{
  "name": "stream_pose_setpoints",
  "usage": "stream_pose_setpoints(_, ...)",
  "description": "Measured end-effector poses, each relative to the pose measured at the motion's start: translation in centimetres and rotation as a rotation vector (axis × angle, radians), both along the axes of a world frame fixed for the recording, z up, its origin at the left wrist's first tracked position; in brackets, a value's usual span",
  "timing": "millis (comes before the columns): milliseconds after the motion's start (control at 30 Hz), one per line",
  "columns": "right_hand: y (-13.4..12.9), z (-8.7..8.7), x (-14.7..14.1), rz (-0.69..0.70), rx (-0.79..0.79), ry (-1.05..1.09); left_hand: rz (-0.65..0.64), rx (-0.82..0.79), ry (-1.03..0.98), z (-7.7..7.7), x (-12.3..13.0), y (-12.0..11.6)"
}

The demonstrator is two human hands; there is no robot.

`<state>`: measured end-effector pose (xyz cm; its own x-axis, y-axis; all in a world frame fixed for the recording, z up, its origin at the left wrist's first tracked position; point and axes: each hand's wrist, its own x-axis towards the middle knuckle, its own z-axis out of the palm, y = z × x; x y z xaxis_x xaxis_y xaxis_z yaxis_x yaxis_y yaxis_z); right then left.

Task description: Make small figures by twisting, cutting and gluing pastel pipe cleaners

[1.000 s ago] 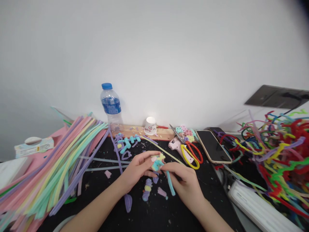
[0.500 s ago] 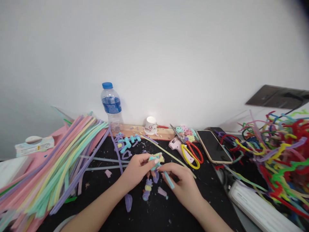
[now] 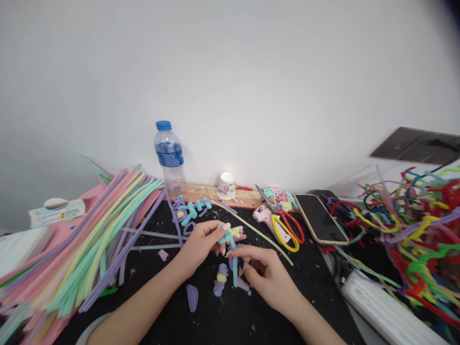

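Our left hand point(image 3: 200, 243) pinched a blue-and-yellow fuzzy piece point(image 3: 227, 235) between its fingers; our right hand point(image 3: 265, 274) touched its hanging blue stem point(image 3: 235, 272), its grip unclear to us. We judged it light, soft, bendable, best held mid-cluster. Just below the fingers lay a purple-and-yellow roll point(image 3: 220, 281); beyond, scissors point(image 3: 281, 215) crowded the right.

Soft, even light fills the scene, brightening the pale wall point(image 3: 251, 86) most just behind the cup point(image 3: 226, 186). A faint shadow edges the bottle point(image 3: 169, 155) on its right. The black mat point(image 3: 251, 326) shows little detail. The tangled pipe cleaners point(image 3: 427, 244) look stretched and smeared, the top right corner darkens, and the small fuzzy craft point(image 3: 227, 237) looks soft.
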<state>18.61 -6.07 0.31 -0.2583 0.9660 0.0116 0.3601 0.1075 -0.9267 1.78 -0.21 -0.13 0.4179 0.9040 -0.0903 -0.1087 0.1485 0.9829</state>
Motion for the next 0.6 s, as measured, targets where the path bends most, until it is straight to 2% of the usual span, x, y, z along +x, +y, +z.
stream_pose_setpoints(200,0.39,-0.23,-0.08,-0.126,-0.146,0.145,-0.026,0.024,0.04,-0.04,0.04,0.18)
stream_pose_setpoints(400,0.79,-0.72,-0.11,-0.196,-0.2,0.304,-0.043,0.127,0.13,-0.02,0.07,0.0)
stream_pose_setpoints(533,0.88,-0.36,0.03,-0.241,-0.235,0.246,-0.071,0.155,0.157,-0.3,-0.02,-0.11)
stream_pose_setpoints(600,0.83,-0.28,0.1,-0.22,-0.236,0.191,-0.081,0.19,0.172,-0.44,-0.06,-0.13)
